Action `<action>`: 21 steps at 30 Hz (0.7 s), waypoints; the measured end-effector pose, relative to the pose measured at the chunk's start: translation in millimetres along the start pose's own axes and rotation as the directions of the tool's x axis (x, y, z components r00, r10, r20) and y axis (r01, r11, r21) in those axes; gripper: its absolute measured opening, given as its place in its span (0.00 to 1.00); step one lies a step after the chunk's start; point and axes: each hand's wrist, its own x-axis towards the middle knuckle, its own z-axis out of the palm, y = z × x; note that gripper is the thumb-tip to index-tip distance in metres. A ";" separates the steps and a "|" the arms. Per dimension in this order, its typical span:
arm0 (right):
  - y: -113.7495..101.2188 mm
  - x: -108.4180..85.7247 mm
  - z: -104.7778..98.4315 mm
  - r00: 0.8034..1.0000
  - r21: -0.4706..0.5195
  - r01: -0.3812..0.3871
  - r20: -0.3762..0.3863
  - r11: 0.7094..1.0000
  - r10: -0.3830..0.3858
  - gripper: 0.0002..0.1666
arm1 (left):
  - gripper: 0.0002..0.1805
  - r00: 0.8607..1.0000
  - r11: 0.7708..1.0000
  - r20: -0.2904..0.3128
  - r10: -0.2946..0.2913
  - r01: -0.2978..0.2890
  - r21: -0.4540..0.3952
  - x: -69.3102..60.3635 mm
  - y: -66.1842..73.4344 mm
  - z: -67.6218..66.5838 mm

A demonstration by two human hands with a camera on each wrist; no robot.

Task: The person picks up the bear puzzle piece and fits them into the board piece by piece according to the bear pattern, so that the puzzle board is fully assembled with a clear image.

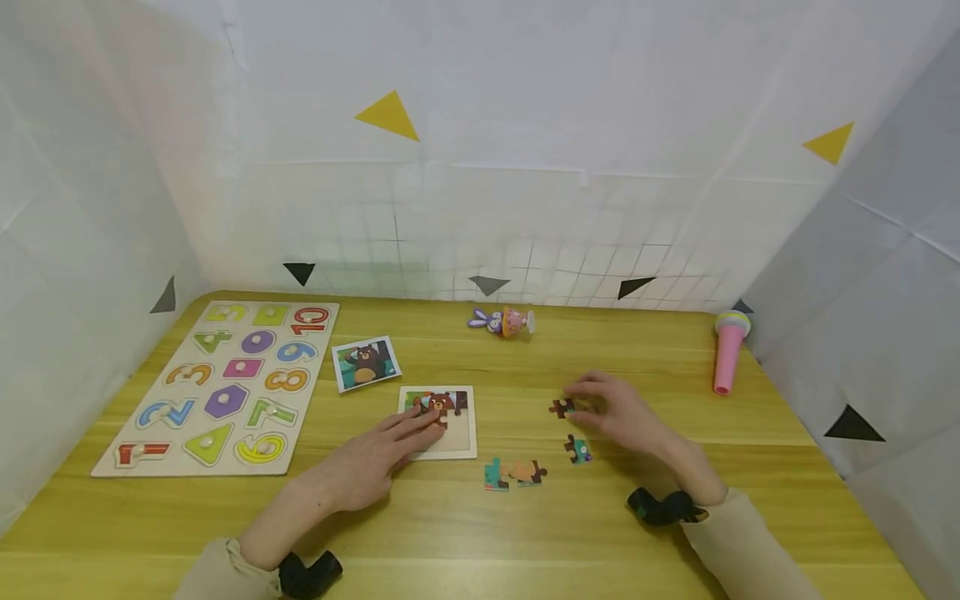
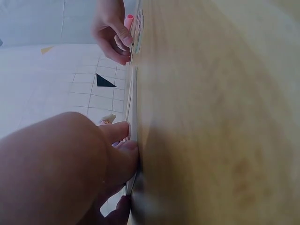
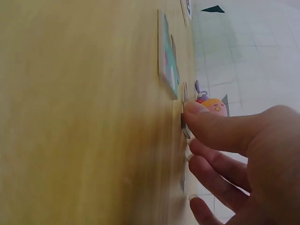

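My left hand (image 1: pixel 375 457) rests with extended fingers on a small framed jigsaw puzzle (image 1: pixel 471 429). Part of a brown bear picture shows in its upper half, and bare board lies below. In the left wrist view, the thumb of the left hand (image 2: pixel 70 164) sits at the board's edge. Over a dark brown puzzle piece (image 1: pixel 560 407), my right hand (image 1: pixel 622 417) has thumb and fingers spread apart. Its thumb (image 3: pixel 196 108) touches or nearly touches a piece lying flat. A teal puzzle piece (image 1: pixel 579 450) lies nearer me, and further pieces (image 1: pixel 529 473) lie between the hands.
A number-and-shape board (image 1: pixel 174 379) lies at the left, beside a bear picture card (image 1: pixel 366 364). Toward the back is a rabbit toy (image 1: pixel 502 322). A pink toy microphone (image 1: pixel 727 354) lies at the far right. White sheeting walls surround the wooden table.
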 end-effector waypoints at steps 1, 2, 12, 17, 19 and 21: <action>0.9 -0.1 0.3 1.000 0.002 -0.007 0.004 1.000 0.007 0.20 | 0.32 1.000 1.000 0.000 0.000 0.000 0.000 0.0 0.0 0.0; 1.7 -0.4 0.6 1.000 0.001 -0.012 0.006 1.000 0.012 0.20 | 0.32 1.000 1.000 0.000 -0.001 0.001 -0.003 0.0 0.0 -0.1; 4.0 -0.5 2.1 0.998 0.017 -0.055 0.012 0.998 0.055 0.18 | 0.36 1.000 1.000 0.003 0.002 -0.002 -0.004 -0.7 -1.3 0.3; 2.2 0.0 2.7 0.997 0.027 -0.079 0.010 0.997 0.078 0.17 | 0.38 1.000 1.000 0.005 0.002 -0.002 0.014 -0.2 -1.9 1.1; 3.0 -0.1 3.6 0.997 0.025 -0.076 0.003 0.997 0.076 0.16 | 0.37 1.000 1.000 0.004 0.009 -0.009 0.020 0.1 -2.0 1.3; 4.4 0.0 4.8 0.998 0.019 -0.069 -0.005 0.997 0.069 0.16 | 0.36 1.000 1.000 0.002 0.015 -0.015 0.026 0.4 -2.2 1.5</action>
